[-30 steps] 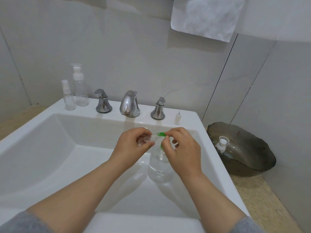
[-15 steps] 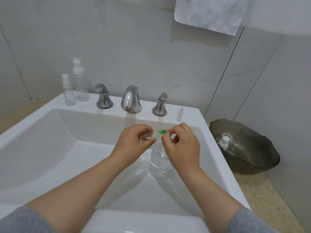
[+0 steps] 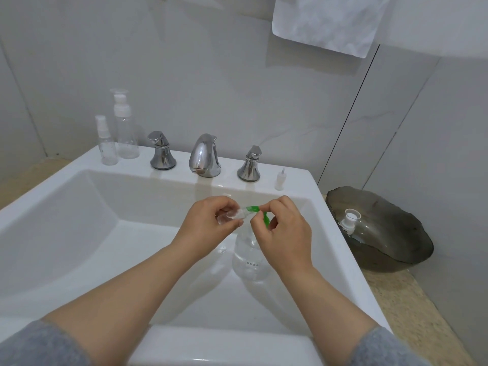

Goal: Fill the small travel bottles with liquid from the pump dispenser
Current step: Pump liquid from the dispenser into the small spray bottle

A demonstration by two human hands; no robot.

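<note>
Over the sink (image 3: pixel 79 233), the left hand (image 3: pixel 211 223) closes its grip around a small clear travel bottle (image 3: pixel 232 216) held sideways. The right hand (image 3: pixel 285 233) pinches the green spout (image 3: pixel 254 208) at the bottle's mouth. The clear dispenser bottle (image 3: pixel 248 260) stands in the basin beneath them.

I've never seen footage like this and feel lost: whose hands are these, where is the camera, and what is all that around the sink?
There is no machine here. These are a person's two bare hands, filmed by one camera worn on their head and looking down. The left hand holds a small clear bottle tipped on its side. The right hand pinches the green spout of a clear pump dispenser, which stands in the white sink. The bottle's mouth seems to meet the spout. On the sink's back rim stand a short spray bottle, a taller pump bottle, the faucet and a small white tip. Beside the sink, a dark bowl holds a white cap.
</note>
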